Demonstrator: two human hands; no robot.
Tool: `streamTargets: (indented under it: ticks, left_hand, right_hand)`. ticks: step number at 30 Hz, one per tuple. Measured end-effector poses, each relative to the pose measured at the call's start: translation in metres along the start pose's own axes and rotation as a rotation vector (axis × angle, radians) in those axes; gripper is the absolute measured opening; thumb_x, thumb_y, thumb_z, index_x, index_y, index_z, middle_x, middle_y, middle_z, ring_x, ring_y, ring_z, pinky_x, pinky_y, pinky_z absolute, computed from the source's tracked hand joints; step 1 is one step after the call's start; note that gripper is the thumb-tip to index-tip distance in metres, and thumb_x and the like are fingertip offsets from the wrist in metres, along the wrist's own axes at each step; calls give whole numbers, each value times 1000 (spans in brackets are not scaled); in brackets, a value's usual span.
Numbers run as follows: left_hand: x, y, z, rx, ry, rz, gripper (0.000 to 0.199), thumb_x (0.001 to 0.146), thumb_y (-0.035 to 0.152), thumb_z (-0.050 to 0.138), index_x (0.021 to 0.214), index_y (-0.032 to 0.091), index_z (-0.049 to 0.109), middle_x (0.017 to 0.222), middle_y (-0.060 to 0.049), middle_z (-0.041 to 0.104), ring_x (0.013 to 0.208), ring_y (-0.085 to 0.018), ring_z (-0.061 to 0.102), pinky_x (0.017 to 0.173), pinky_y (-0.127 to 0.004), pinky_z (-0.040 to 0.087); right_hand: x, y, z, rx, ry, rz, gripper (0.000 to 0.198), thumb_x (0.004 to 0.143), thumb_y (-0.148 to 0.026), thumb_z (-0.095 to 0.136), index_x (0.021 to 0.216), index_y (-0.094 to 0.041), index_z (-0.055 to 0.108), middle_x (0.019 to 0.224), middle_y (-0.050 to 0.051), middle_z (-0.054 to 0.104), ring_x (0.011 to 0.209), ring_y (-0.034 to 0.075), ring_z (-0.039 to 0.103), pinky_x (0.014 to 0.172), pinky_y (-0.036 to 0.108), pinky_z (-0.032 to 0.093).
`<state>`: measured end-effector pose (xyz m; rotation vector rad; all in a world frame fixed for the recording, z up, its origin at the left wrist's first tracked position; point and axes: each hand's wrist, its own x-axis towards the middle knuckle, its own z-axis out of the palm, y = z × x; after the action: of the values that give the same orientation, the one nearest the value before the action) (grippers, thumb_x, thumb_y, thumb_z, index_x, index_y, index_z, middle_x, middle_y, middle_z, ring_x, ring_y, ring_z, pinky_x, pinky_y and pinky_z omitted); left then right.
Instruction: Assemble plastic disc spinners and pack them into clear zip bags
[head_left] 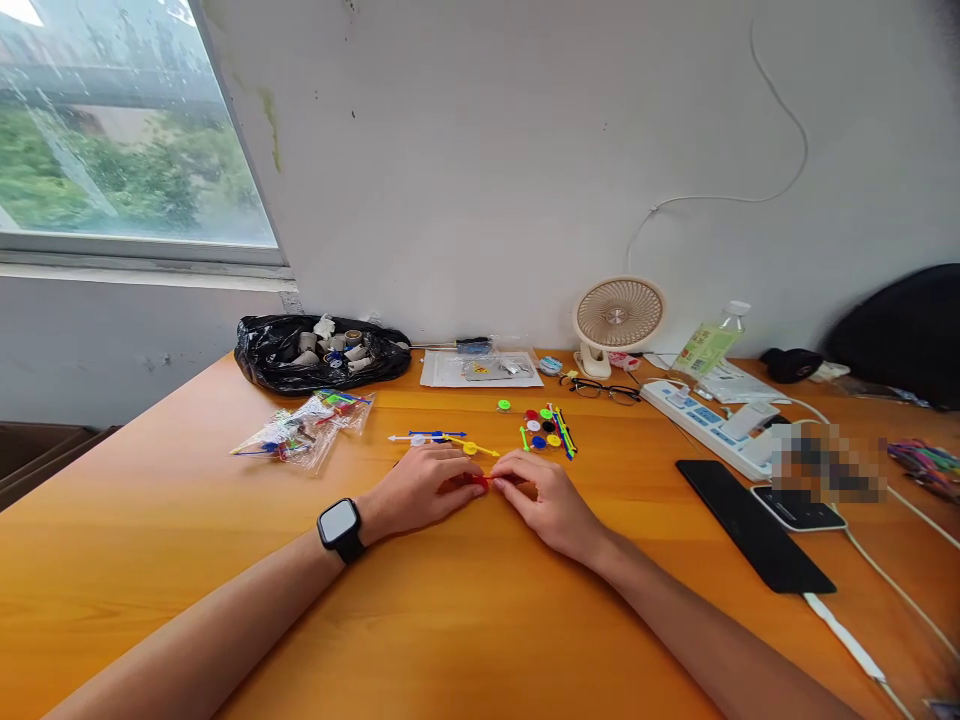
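My left hand (420, 492), with a watch (341, 528) on its wrist, is closed in a pinch on a small red plastic piece (481, 482), probably a round spinner base. From the other side, the fingertips of my right hand (551, 505) pinch the same piece, or a thin red part joined to it; which one is hidden. Just beyond my left hand lie assembled arrow spinners, among them a yellow spinner (471, 448) and a white-and-blue pair. Behind my right hand are loose round bases (533, 426) in several colours and a bunch of plastic arrows (562, 432).
Clear bags of spinner parts (311, 432) and a black plastic bag (274, 350) lie to the left. Toward the back are papers (442, 368), a fan (619, 315) and glasses (622, 394). A power strip (701, 425), bottle (712, 340) and black phone (754, 525) occupy the right.
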<state>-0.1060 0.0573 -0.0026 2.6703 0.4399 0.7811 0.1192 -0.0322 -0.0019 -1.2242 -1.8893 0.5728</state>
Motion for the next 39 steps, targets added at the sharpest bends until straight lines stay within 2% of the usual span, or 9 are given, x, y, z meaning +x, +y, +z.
streamTargets:
  ticks: [11,16,23,27,30,33,36,38,39]
  left_hand:
    - [1,1,3,5,-7,28,23,109,34,51,115,24,71,102,-6,77,93,-20,73,84,-33,55]
    - [1,2,5,18,-18,30,19,105,33,57,104,23,73,93,-6,76,88,-20,71,80,-33,54]
    - [4,10,5,-24,-3,-7,11,98,29,65,92,23,71,98,-6,75,93,-22,71,85,-37,56]
    - [3,16,5,14,26,3,10,98,31,66,102,25,72,113,-7,75,105,-25,69,93,-41,55]
    - [1,18,2,52,96,-7,18,98,32,65,114,26,71,122,-8,73,110,-26,66,96,-44,53]
    - [1,15,-2,73,217,-60,21,102,25,58,120,25,68,119,-8,73,107,-25,65,94,-43,53]
    - [1,11,-6,85,344,-122,21,104,22,53,119,24,67,117,-8,73,107,-25,64,95,-42,52]
    - [1,9,-8,103,396,-158,20,105,23,53,120,23,66,119,-8,72,110,-25,63,97,-42,51]
    - [1,8,-9,116,408,-172,21,105,24,53,120,23,66,120,-8,71,111,-26,62,97,-43,50]
  right_hand:
    - [0,8,-6,-12,-76,-73,21,100,-15,56,99,-25,74,106,6,69,97,21,67,89,33,52]
    - [1,8,-7,-17,-85,-50,20,99,-13,56,97,-24,73,104,6,69,93,20,66,85,32,51]
    - [4,4,-7,-43,-100,-16,18,98,-11,56,91,-22,69,99,5,67,89,20,64,80,31,50]
    - [4,5,-9,-78,-83,-25,14,99,-17,59,96,-23,71,103,6,69,95,21,65,86,33,51]
    - [3,7,-10,-131,37,25,14,99,-29,64,110,-24,73,111,7,71,93,21,66,86,34,52]
    - [3,4,-12,-98,147,180,29,99,-42,64,119,-22,71,89,5,71,64,17,58,62,30,47]
    - [4,-5,-15,199,18,383,44,102,-56,53,118,-20,72,52,-5,49,43,13,36,45,26,30]
    - [5,-11,-18,403,-41,451,50,103,-61,48,113,-19,74,44,-9,34,39,11,24,42,25,21]
    - [5,-13,-20,459,-15,457,51,102,-62,49,110,-18,74,43,-10,31,38,11,22,42,25,20]
